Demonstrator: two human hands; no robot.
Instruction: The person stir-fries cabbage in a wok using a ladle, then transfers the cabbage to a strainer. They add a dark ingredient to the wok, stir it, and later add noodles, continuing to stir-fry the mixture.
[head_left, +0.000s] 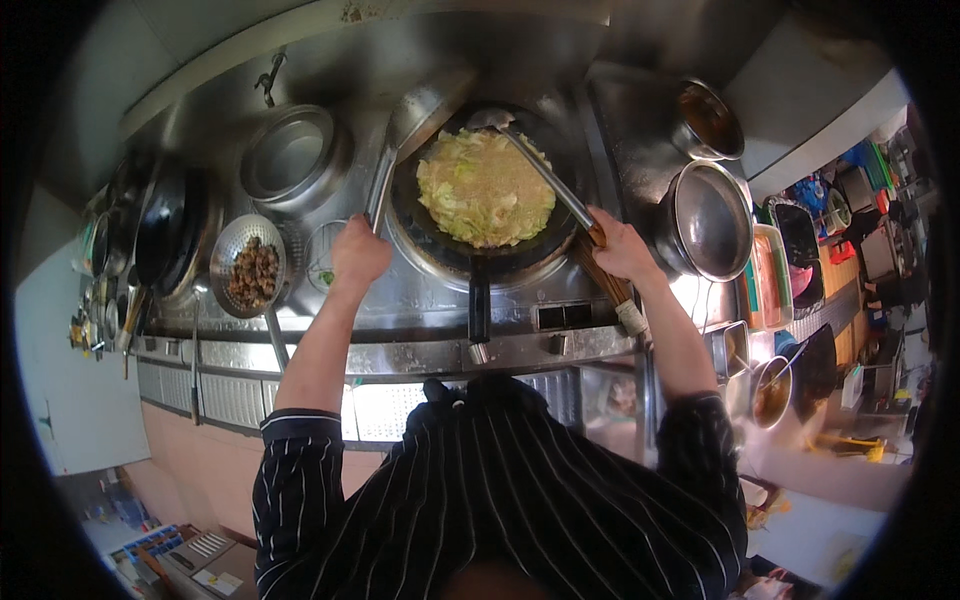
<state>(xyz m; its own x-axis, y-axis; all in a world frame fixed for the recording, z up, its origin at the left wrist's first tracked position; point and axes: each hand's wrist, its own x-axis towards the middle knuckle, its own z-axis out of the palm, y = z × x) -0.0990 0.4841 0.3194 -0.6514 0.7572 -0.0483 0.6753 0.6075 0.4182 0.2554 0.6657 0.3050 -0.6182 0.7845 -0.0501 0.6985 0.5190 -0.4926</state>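
Observation:
A black wok stands on the range with its handle towards me, full of chopped pale green cabbage in liquid. My left hand is closed on the handle of a large metal strainer or scoop, tilted at the wok's upper left rim. In my right hand is a cooking ladle with a wooden handle end; its head rests at the wok's far edge, by the cabbage. The details of the left tool's bowl are blurred.
Left of the wok lie a perforated skimmer with browned meat pieces, a steel basin and a dark wok. A bamboo brush lies under my right hand. Steel bowls and food containers stand at right. A tap is behind.

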